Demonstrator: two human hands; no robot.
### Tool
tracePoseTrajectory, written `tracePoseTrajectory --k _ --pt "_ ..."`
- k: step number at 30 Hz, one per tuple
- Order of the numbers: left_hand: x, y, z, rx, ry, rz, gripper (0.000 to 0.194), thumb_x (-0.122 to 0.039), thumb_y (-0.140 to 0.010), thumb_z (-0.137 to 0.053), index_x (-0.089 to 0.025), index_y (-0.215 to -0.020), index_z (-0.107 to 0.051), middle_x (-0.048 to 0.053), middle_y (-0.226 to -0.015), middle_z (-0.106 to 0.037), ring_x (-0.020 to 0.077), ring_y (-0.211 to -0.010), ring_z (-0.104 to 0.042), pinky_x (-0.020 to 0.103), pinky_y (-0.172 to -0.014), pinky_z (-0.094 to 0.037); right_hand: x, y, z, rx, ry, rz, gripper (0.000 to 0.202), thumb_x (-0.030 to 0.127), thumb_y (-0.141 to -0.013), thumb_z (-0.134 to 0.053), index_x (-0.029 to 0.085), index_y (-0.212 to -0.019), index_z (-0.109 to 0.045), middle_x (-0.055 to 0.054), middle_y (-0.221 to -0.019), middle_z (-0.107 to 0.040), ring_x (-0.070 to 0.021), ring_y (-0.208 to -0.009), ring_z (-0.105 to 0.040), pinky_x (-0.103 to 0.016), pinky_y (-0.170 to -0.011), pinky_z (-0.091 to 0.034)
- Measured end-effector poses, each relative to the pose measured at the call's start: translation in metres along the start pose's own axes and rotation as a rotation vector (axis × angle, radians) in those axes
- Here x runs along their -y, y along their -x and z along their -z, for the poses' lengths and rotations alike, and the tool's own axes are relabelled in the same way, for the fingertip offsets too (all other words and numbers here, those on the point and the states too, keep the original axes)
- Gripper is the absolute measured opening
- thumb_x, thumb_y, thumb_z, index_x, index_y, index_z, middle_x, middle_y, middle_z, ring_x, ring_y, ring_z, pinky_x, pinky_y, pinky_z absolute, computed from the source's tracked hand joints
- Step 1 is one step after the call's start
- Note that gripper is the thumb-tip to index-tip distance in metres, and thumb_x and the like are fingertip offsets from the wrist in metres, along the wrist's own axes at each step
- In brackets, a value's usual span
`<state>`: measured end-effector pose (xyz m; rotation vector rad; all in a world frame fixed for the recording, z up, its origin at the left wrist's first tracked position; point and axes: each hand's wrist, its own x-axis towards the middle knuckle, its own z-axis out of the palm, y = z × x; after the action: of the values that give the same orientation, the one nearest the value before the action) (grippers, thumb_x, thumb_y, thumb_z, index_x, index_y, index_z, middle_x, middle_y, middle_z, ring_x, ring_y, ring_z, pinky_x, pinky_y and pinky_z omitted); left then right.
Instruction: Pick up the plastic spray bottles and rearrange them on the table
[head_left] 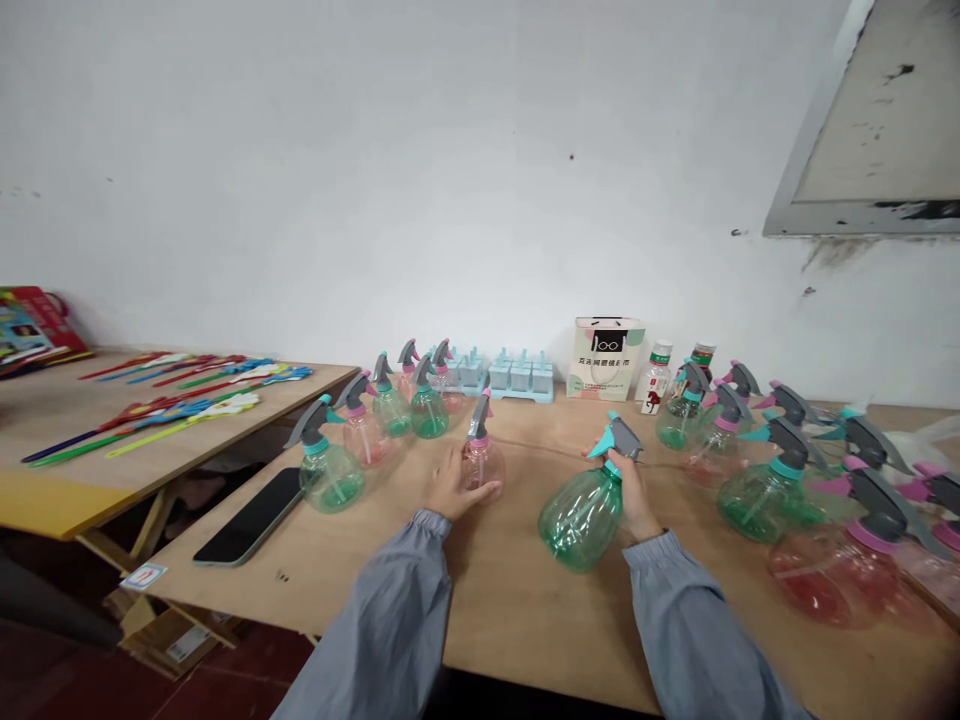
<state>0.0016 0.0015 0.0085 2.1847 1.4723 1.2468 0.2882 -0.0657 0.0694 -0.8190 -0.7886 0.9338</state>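
Observation:
My left hand (456, 484) is wrapped round the side of a pink spray bottle (484, 470), which stands upright on the wooden table. Its grey-and-pink head points away from me. In my right hand (632, 497) a green spray bottle (581, 520) is gripped by its neck and held tilted, its body leaning to the left. Behind my left hand stand several pink and green bottles, among them a green bottle (330, 475) at the near left. To the right of my right hand is another group, with a green bottle (761, 500) and a large pink bottle (836, 570).
A black phone (251, 515) lies at the table's left edge. Along the wall stand light-blue popsicle moulds (521, 375), a paper bag (606, 360) and a small white-labelled bottle (652, 380). A second table (67, 485) on the left bears several colourful hand-shaped sticks (180, 405).

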Motion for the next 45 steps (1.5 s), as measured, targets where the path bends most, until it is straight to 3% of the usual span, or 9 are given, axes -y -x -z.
tracePoseTrajectory --k 5,10,18,21,24,28,32,37,45 --pt "0.0 0.0 0.001 0.014 0.013 -0.006 0.081 -0.054 -0.067 -0.078 -0.021 -0.133 -0.043 0.011 -0.119 -0.059 0.0304 -0.114 -0.059 0.048 -0.099 -0.046 0.011 -0.025 0.024 -0.191 0.38 0.338 0.032 0.051 -0.07 -0.069 0.022 -0.082 -0.071 -0.003 -0.086 -0.074 -0.0223 -0.091 -0.065 -0.036 -0.084 -0.05" --pt "-0.003 0.0 0.002 0.013 0.027 0.02 0.082 -0.053 -0.067 -0.078 -0.021 -0.133 -0.042 0.01 -0.121 -0.058 0.0305 -0.116 -0.058 0.048 -0.099 -0.045 0.017 -0.052 0.056 -0.382 0.586 0.469 0.039 0.052 -0.072 -0.069 0.016 -0.086 -0.072 -0.006 -0.079 -0.071 -0.0223 -0.08 -0.065 -0.038 -0.078 -0.05" --pt "-0.001 -0.001 0.001 0.014 0.016 -0.002 0.08 -0.054 -0.068 -0.077 -0.021 -0.132 -0.044 0.011 -0.12 -0.059 0.031 -0.116 -0.059 0.048 -0.099 -0.046 0.002 -0.067 0.07 -0.304 0.669 0.573 0.053 0.056 -0.074 -0.068 0.016 -0.109 -0.066 -0.009 -0.099 -0.07 -0.0239 -0.093 -0.064 -0.041 -0.089 -0.048" --pt "-0.001 -0.001 0.001 0.02 -0.003 0.009 0.081 -0.054 -0.068 -0.077 -0.02 -0.133 -0.043 0.011 -0.12 -0.059 0.0314 -0.115 -0.059 0.05 -0.1 -0.045 -0.006 -0.065 0.073 -0.268 0.733 0.597 0.053 0.058 -0.083 -0.055 0.017 -0.117 -0.06 -0.012 -0.11 -0.067 -0.0264 -0.103 -0.063 -0.046 -0.095 -0.045" --pt "-0.004 0.0 0.002 0.017 0.0 0.021 0.081 -0.054 -0.067 -0.077 -0.019 -0.132 -0.044 0.011 -0.118 -0.059 0.0314 -0.114 -0.06 0.051 -0.1 -0.045 -0.014 -0.056 0.078 -0.346 0.878 0.644 0.061 0.06 -0.088 -0.043 0.013 -0.126 -0.051 -0.02 -0.123 -0.06 -0.0317 -0.117 -0.056 -0.053 -0.102 -0.04" --pt "-0.009 0.002 0.001 -0.024 0.035 0.005 0.079 -0.052 -0.065 -0.079 -0.021 -0.129 -0.045 0.01 -0.118 -0.059 0.0306 -0.114 -0.06 0.049 -0.1 -0.046 -0.03 -0.034 0.091 -0.438 1.171 0.566 0.094 0.069 -0.072 -0.06 0.006 -0.138 -0.036 -0.03 -0.133 -0.049 -0.043 -0.127 -0.046 -0.061 -0.102 -0.036" --pt "-0.01 0.001 0.0 -0.046 0.044 0.014 0.082 -0.05 -0.062 -0.081 -0.021 -0.13 -0.045 0.01 -0.117 -0.059 0.0321 -0.116 -0.059 0.05 -0.099 -0.046 -0.042 -0.028 0.105 -0.367 1.282 0.367 0.106 0.073 -0.065 -0.063 0.003 -0.139 -0.032 -0.031 -0.127 -0.053 -0.0447 -0.118 -0.054 -0.055 -0.093 -0.045" --pt "-0.012 0.001 0.001 -0.032 0.044 0.021 0.078 -0.05 -0.062 -0.081 -0.021 -0.127 -0.047 0.009 -0.117 -0.06 0.0302 -0.112 -0.061 0.05 -0.099 -0.046 -0.046 -0.067 0.106 -0.37 1.264 0.267 0.098 0.075 -0.07 -0.058 0.005 -0.135 -0.036 -0.031 -0.125 -0.058 -0.0435 -0.114 -0.058 -0.051 -0.09 -0.045" --pt "-0.014 0.003 -0.001 -0.043 0.05 0.04 0.081 -0.047 -0.062 -0.082 -0.02 -0.128 -0.045 0.011 -0.119 -0.059 0.031 -0.116 -0.058 0.051 -0.103 -0.044 -0.056 -0.132 0.097 -0.443 1.156 0.296 0.098 0.073 -0.071 -0.059 0.001 -0.134 -0.038 -0.035 -0.124 -0.057 -0.0442 -0.113 -0.058 -0.051 -0.089 -0.043"
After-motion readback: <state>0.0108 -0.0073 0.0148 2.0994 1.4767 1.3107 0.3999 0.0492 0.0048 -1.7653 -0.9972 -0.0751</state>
